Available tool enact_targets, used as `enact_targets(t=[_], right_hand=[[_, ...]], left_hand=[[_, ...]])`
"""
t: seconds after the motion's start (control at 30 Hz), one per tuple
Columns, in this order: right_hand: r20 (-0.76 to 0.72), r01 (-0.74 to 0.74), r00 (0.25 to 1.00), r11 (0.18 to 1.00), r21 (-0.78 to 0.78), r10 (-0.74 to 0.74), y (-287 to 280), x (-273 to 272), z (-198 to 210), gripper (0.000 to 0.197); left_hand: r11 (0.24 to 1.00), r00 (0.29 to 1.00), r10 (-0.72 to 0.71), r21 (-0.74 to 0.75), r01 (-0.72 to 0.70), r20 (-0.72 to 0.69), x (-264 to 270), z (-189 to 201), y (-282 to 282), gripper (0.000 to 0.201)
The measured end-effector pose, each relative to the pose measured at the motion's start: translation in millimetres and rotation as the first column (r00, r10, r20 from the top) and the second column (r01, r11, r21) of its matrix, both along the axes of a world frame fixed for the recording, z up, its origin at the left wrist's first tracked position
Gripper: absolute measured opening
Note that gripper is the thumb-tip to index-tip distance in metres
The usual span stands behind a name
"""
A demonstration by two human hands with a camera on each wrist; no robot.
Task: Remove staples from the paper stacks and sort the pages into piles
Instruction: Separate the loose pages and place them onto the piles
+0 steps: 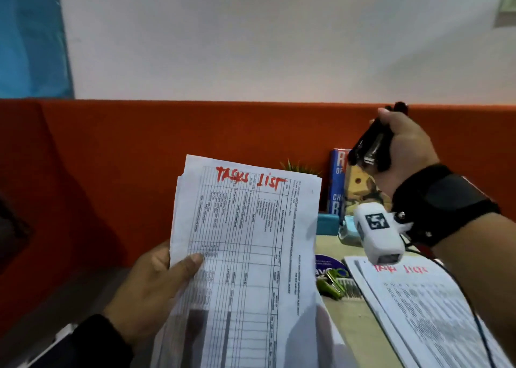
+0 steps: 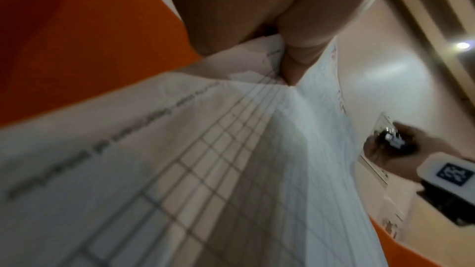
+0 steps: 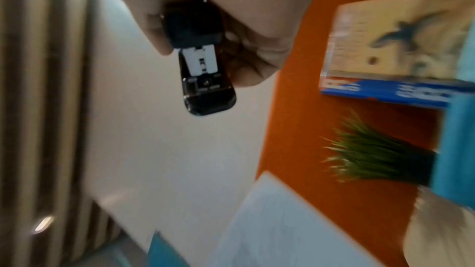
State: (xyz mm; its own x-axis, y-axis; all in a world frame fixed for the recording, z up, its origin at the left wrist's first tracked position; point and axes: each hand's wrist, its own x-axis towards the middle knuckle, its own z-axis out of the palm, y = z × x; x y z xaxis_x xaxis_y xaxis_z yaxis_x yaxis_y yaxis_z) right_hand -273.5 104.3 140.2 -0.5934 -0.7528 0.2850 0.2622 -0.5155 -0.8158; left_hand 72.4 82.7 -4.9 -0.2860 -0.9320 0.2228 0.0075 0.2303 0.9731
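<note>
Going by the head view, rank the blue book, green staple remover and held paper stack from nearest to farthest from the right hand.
1. Blue book, just left of and below the right hand.
2. Held paper stack, farther left.
3. Green staple remover, low on the desk.

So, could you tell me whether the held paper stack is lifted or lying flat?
Lifted: the left hand holds the paper stack upright above the desk.
</note>
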Motion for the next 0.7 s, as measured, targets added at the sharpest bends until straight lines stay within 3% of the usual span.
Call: enact_targets(t=[0.2,0.4,0.53,0.7], right_hand=[[-0.286,0.167,0.933,0.967,-0.194,-0.219,29,55,22,0.033],[-0.387,0.232,0.882,0.963,-0.14,-0.269,40,64,14,0.056],[-0.387,0.288,0.869,0.951,-0.114,-0.309,42,52,9,0.045],[-0.219,0.23,0.95,0.973,0.003,-0.224,42,42,6,0.044]], left_hand=[[0.972,0.998,0.039,-0.235,-0.028,0.045,-19,25,29,0.025],[0.937,0.989,0.099,-0.344,-0.056,0.108,-22,43,43,0.028],[0.93,0.992,0.085,-0.365,-0.045,0.093,-20,46,47,0.03],[0.913,0.996,0.055,-0.407,-0.021,0.071,-23,47,51,0.031]])
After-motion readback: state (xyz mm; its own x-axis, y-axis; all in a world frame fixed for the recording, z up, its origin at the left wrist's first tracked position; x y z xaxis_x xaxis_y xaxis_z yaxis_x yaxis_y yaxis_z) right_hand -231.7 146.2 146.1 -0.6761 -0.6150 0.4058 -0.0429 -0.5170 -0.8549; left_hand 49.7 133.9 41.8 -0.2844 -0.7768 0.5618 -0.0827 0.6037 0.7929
